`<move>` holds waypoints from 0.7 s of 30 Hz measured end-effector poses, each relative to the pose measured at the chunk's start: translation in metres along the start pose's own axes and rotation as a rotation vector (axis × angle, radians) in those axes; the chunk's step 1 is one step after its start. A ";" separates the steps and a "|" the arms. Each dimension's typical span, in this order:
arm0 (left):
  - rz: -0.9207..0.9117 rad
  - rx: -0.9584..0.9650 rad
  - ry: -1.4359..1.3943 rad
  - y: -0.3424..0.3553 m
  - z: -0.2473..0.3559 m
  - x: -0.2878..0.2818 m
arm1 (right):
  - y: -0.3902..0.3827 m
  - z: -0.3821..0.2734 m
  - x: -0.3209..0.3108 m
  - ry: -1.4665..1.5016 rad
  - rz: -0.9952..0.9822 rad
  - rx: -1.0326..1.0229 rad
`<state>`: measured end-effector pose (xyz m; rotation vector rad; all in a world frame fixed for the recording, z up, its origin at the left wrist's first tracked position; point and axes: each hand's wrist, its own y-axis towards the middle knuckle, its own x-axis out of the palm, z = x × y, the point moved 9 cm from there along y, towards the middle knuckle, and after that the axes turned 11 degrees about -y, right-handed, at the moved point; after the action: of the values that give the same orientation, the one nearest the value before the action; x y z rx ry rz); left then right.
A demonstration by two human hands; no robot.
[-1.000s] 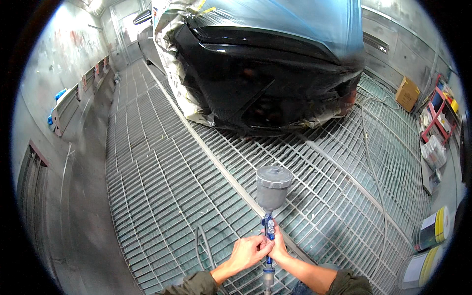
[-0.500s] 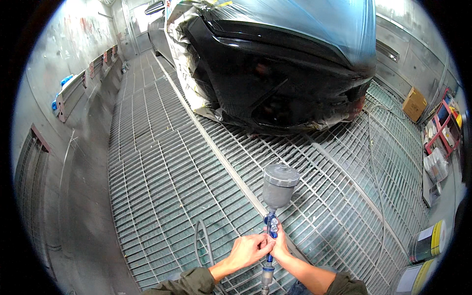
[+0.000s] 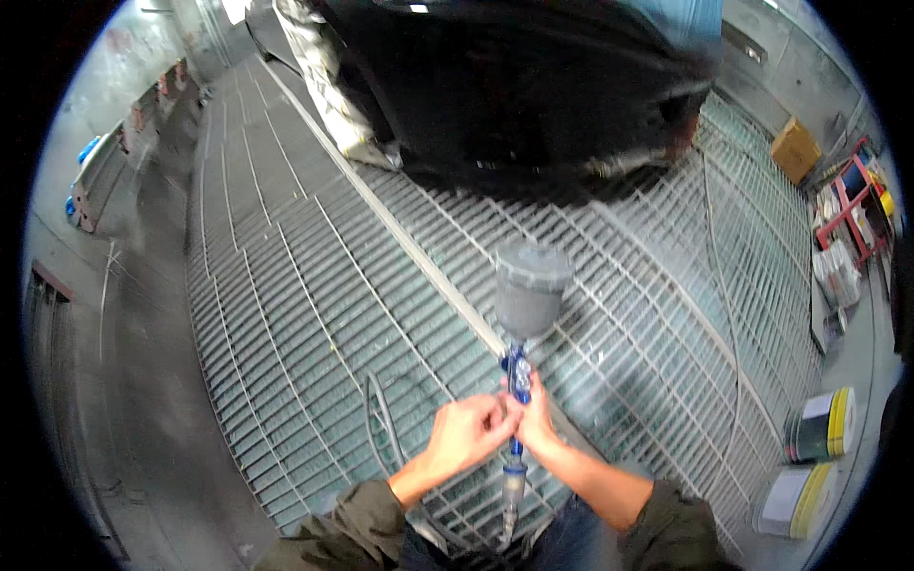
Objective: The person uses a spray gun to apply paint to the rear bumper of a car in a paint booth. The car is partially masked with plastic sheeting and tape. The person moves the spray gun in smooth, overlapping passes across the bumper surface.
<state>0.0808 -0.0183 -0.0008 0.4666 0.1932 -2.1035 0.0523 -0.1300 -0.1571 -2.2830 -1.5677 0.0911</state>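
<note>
- The spray gun (image 3: pixel 517 400) stands upright in front of the person, over the metal floor grating (image 3: pixel 286 314), its grey paint cup (image 3: pixel 529 287) on top and its blue body between both hands.
- The left hand (image 3: pixel 466 430) has its fingers curled in, the tips pinching at the gun's body near its middle; the right hand (image 3: pixel 536 423) is wrapped closed around the body from the other side.
- The cup sits high and heavy above a thin grip; if either hand loosens while fiddling, the gun could tip and spill paint through the grating.
- A small part let slip from the fingertips would likely fall between the bars and be lost.
- The air hose (image 3: pixel 381 428) loops on the grating close to the person's legs, which I judge a tripping risk; a tug on it could jerk the gun.
- The dark car (image 3: pixel 533 86), partly masked with paper, stands near ahead; an accidental trigger pull might mist it.
- A brown cardboard box (image 3: pixel 795 150) sits far right by the wall.
- Two cans (image 3: pixel 821 425) with yellow-and-black labels lie at the lower right.
- A red rack (image 3: pixel 850 205) holds assorted containers, too blurred to tell apart.
</note>
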 end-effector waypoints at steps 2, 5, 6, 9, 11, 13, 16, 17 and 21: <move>-0.020 -0.064 -0.042 0.002 -0.007 0.004 | -0.003 -0.005 -0.009 -0.077 0.051 0.014; 0.067 -0.260 -0.196 0.001 -0.022 -0.004 | -0.016 -0.045 -0.005 -0.302 0.067 0.062; 0.099 -0.288 -0.251 0.000 -0.030 -0.005 | -0.014 -0.045 -0.004 -0.197 0.058 0.101; 0.037 -0.468 -0.408 -0.007 -0.060 0.010 | -0.011 -0.055 -0.009 -0.048 0.068 0.147; -0.124 -0.482 -0.472 -0.008 -0.071 0.027 | -0.007 -0.065 -0.014 0.033 0.073 0.119; -0.225 -0.488 -0.516 -0.013 -0.072 0.039 | -0.010 -0.088 -0.014 -0.012 0.076 0.118; -0.290 -0.523 -0.529 -0.018 -0.070 0.050 | -0.007 -0.097 -0.015 0.047 0.013 0.118; -0.294 -0.531 -0.571 -0.020 -0.070 0.053 | -0.009 -0.103 -0.014 0.088 0.007 0.105; -0.309 -0.520 -0.744 -0.019 -0.062 0.065 | -0.011 -0.109 -0.014 0.163 -0.057 0.094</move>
<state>0.0494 -0.0392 -0.0843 -0.6884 0.3719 -2.2622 0.0651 -0.1677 -0.0535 -2.1156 -1.5110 -0.0346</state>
